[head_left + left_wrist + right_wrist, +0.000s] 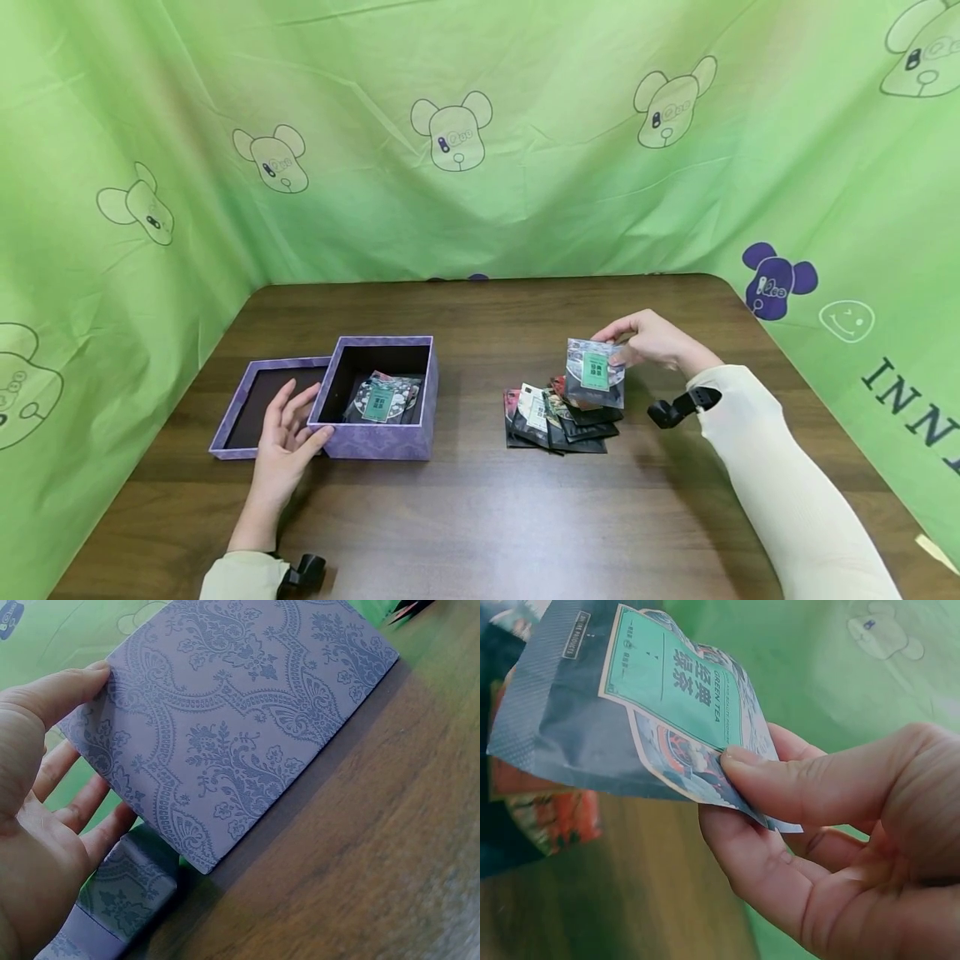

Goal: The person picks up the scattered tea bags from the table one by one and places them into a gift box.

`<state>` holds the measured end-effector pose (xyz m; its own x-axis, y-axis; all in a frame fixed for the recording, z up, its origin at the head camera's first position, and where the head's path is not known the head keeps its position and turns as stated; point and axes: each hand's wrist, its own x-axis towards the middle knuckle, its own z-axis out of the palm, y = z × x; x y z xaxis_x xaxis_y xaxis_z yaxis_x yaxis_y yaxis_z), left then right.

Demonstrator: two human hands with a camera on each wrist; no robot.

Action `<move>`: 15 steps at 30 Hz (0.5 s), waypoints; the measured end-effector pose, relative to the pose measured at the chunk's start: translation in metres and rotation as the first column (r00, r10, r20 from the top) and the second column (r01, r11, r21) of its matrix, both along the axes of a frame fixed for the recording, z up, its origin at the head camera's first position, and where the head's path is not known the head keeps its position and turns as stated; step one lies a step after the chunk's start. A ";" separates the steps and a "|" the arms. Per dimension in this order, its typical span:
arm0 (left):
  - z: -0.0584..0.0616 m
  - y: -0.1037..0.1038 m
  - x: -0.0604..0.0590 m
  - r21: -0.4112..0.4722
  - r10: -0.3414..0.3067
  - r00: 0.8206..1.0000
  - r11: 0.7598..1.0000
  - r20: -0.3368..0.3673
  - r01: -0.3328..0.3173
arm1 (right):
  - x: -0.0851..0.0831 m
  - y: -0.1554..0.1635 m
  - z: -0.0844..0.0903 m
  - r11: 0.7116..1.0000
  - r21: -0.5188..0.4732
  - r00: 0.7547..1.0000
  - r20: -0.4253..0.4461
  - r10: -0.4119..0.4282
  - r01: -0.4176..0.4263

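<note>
My right hand (651, 342) pinches a green tea sachet (595, 372) by its edge between thumb and fingers. The sachet is dark and shiny, with a green label that reads GREEN TEA in the right wrist view. Below it lies a loose pile of several sachets (531, 414). My left hand (283, 433) is at the near left corner of an open purple patterned box (385, 442); the thumb touches the front wall, and loosely spread fingers lie along the left side. Inside the box are several sachets (380, 400), one with a green label on top.
The purple box lid (234, 417) lies inside-up at the left, against the box and partly behind my left hand. The brown wooden table (480, 517) extends in front of the box and pile. A green printed cloth (525, 217) hangs behind and beside the table.
</note>
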<state>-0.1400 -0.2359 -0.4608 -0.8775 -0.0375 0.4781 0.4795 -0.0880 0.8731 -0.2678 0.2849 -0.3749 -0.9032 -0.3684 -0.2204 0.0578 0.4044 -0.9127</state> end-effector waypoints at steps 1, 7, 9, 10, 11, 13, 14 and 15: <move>0.000 0.000 0.000 -0.002 0.000 1.000 1.000 0.002 0.000 | -0.001 -0.002 0.002 1.000 -0.003 1.000 -0.003 -0.004 0.004; 0.000 -0.001 0.000 -0.008 0.004 1.000 1.000 0.010 -0.004 | -0.004 -0.018 0.017 1.000 0.005 0.999 -0.041 0.002 -0.001; 0.000 -0.001 0.000 -0.012 0.008 1.000 1.000 0.012 -0.008 | -0.005 -0.025 0.022 1.000 0.012 0.999 -0.049 0.004 -0.003; 0.000 -0.001 0.000 -0.013 0.010 1.000 1.000 0.016 -0.010 | -0.006 -0.028 0.024 1.000 0.012 0.999 -0.053 0.008 -0.007; 0.000 -0.001 0.000 -0.017 0.012 1.000 1.000 0.020 -0.012 | -0.006 -0.031 0.026 1.000 0.014 0.998 -0.057 0.010 -0.009; 0.000 0.000 0.000 -0.025 0.015 1.000 1.000 0.023 -0.014 | -0.008 -0.038 0.031 1.000 0.016 0.998 -0.068 0.015 -0.014; 0.000 0.000 0.000 -0.027 0.016 1.000 1.000 0.024 -0.015 | -0.008 -0.042 0.032 1.000 0.016 0.997 -0.072 0.019 -0.018; 0.000 0.000 0.000 -0.029 0.016 1.000 0.999 0.025 -0.015 | -0.009 -0.046 0.034 1.000 0.012 0.997 -0.075 0.021 -0.020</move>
<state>-0.1397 -0.2360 -0.4605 -0.8886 -0.0378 0.4571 0.4586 -0.0555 0.8869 -0.2766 0.2392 -0.3406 -0.9097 -0.3845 -0.1566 -0.0189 0.4152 -0.9095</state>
